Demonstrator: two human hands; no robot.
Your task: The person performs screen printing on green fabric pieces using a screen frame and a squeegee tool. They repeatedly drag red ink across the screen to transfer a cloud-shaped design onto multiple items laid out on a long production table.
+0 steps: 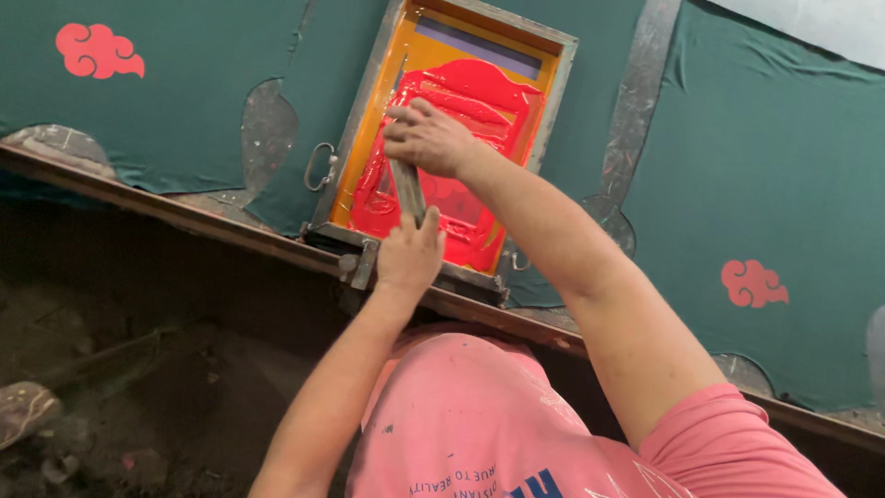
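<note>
Squeegee (407, 189) lies across the red-inked screen frame (355, 115), inside its near half. Left hand (409, 254) closed on the squeegee's near end; right hand (426, 138) clamped over its far end.

Counted in view: 1 screen frame (364, 111) with 1 orange mesh and 1 spread of red ink (461, 92); 1 squeegee (407, 189); 2 hands, left (410, 254) and right (426, 138), both gripping it; 2 red cloud prints (97, 51) (754, 282); 2 green cloth pieces (166, 101) (784, 184); 1 metal ring (320, 166); 1 pink shirt (461, 424).
</note>
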